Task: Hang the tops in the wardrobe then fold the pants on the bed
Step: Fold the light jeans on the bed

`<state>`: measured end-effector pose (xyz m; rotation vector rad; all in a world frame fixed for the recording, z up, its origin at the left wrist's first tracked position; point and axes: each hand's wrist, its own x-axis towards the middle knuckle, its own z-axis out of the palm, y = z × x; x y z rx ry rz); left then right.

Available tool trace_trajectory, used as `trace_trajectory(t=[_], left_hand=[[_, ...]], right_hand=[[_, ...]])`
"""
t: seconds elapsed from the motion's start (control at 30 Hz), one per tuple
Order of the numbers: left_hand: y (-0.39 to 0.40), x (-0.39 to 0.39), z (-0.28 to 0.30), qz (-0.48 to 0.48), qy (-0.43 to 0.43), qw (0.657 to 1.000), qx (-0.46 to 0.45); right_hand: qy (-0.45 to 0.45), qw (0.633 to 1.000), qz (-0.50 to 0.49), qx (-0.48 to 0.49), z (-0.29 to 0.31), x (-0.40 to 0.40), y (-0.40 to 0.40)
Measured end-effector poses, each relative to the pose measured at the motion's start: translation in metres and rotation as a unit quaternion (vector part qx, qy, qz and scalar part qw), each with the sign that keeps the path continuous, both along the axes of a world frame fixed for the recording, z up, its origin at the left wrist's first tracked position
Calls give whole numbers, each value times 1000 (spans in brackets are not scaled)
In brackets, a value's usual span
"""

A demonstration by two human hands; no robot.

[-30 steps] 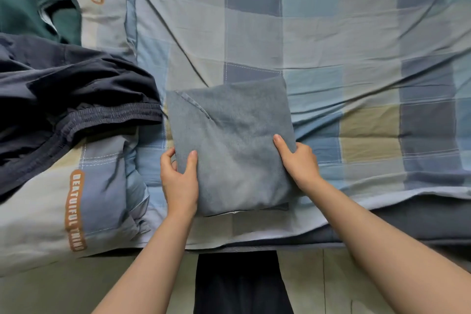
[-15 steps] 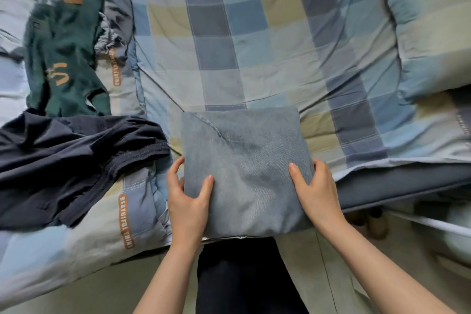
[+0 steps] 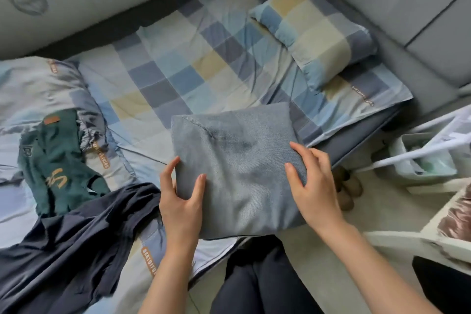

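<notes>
A folded square of grey-blue denim pants (image 3: 237, 160) sits between my hands at the near edge of the bed, its near side hanging past the mattress edge. My left hand (image 3: 181, 201) grips its left edge, thumb on top. My right hand (image 3: 316, 183) holds the right edge with fingers spread over the fabric. Dark navy pants (image 3: 76, 237) lie crumpled and unfolded on the duvet at the left. A dark green garment (image 3: 61, 168) with tan lettering lies beyond them.
The checked sheet (image 3: 191, 64) covers the bed, with a checked pillow (image 3: 313, 30) at the far right and a pale duvet (image 3: 33, 89) at the left. A white basket (image 3: 420, 158) and shoes (image 3: 349, 186) stand on the floor at the right.
The view has swung up and to the right. Both hands keep hold of the folded denim, which has come up from lying flat on the sheet and shifted toward the bed's edge.
</notes>
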<state>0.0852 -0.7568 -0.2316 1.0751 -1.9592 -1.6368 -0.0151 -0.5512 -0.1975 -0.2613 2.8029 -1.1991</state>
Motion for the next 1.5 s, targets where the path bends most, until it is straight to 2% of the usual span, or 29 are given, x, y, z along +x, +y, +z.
trace_trajectory(t=[0.17, 0.33, 0.53, 0.77, 0.97, 1.2, 1.3, 1.4, 1.47, 1.5], left_hand=[[29, 8, 46, -61, 23, 998, -9], [76, 0, 67, -162, 41, 986, 8], [168, -23, 88, -335, 39, 941, 19], [338, 6, 112, -487, 61, 871, 12], [463, 57, 113, -557, 45, 829, 0], [613, 132, 101, -687, -5, 727, -14], [664, 153, 94, -746, -14, 665, -17], [715, 171, 86, -805, -31, 593, -13], [740, 175, 83, -835, -44, 548, -9], [758, 178, 79, -855, -46, 516, -7]], right_hand=[[55, 995, -84, 0, 38, 45, 41], [50, 987, -151, -4, 54, 80, 101], [73, 953, -293, 3, 73, 127, 194], [114, 884, -454, 11, 100, 226, 338], [41, 847, -530, 7, 110, 306, 451], [-32, 759, -649, 46, 101, 433, 547], [-68, 716, -695, 23, 92, 475, 571], [-68, 656, -751, 20, 82, 511, 589], [-69, 629, -774, 28, 78, 522, 594], [-68, 607, -791, 32, 76, 529, 600]])
